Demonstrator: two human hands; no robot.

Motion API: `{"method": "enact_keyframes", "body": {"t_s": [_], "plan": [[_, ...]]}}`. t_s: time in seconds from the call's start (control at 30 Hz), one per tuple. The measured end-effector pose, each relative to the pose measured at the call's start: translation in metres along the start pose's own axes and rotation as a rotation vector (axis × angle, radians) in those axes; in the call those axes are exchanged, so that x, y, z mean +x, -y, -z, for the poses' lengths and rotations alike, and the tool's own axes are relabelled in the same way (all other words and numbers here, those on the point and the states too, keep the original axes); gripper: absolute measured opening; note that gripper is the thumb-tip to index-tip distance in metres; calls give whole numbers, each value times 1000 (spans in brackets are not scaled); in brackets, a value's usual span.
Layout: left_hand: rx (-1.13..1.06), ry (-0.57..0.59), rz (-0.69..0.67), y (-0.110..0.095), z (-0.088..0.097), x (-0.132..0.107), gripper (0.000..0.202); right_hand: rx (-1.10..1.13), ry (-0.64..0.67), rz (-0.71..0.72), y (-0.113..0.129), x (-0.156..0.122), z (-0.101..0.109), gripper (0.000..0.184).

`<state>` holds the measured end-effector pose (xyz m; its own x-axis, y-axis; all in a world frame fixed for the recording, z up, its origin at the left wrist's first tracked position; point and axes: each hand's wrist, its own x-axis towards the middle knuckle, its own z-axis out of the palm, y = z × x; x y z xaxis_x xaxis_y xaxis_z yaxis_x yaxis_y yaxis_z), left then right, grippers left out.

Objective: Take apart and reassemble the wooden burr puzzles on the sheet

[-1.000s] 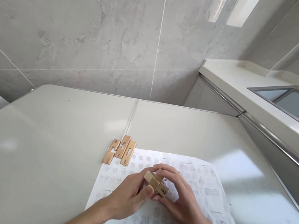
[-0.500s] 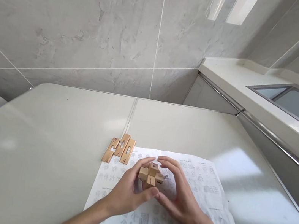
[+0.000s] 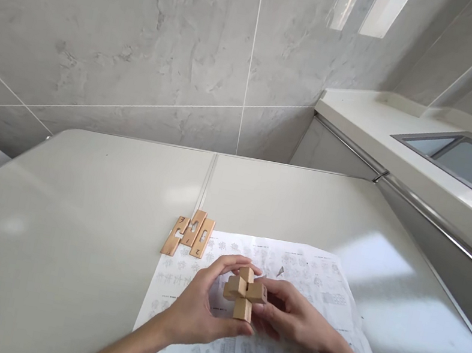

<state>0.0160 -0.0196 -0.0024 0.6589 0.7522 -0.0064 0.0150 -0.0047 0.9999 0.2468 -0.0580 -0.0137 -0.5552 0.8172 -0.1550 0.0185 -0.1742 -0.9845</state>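
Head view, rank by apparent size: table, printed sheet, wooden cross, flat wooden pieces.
1. table
2. printed sheet
3. wooden cross and flat wooden pieces: these look about alike. The cross is nearer the camera, so I won't rank them.

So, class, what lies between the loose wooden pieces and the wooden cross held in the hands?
In the head view, only a strip of the sheet and fingers of the left hand separate the pieces from the cross.

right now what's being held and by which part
A wooden cross puzzle: left hand around its top and bottom arms, right hand on its right arm.
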Motion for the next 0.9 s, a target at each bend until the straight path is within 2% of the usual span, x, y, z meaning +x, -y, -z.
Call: {"method": "enact_keyframes", "body": {"t_s": [0.1,0.2,0.4,0.5,0.6,0.73,0.8,0.9], "plan": [[-50,78,0,-2,1,1,79,51,46,-63,-2,-2,2,46],[6,93,-6,-4,1,2,81,29,12,-42,-1,-1,3,46],[73,78,-39,-7,2,4,73,-125,-91,45,4,2,-2,28],[88,50,-69,-4,3,4,71,-196,-154,58,6,3,-6,19],[126,16,-100,-1,3,4,72,-269,-216,73,3,3,-10,18],[201,-52,-112,1,-3,3,72,-384,-421,100,-10,4,-15,18],[193,-92,-105,1,-6,3,70,-382,-497,99,-16,5,-18,24],[177,-125,-94,0,-8,4,69,-317,-518,93,-21,7,-21,26]]}}
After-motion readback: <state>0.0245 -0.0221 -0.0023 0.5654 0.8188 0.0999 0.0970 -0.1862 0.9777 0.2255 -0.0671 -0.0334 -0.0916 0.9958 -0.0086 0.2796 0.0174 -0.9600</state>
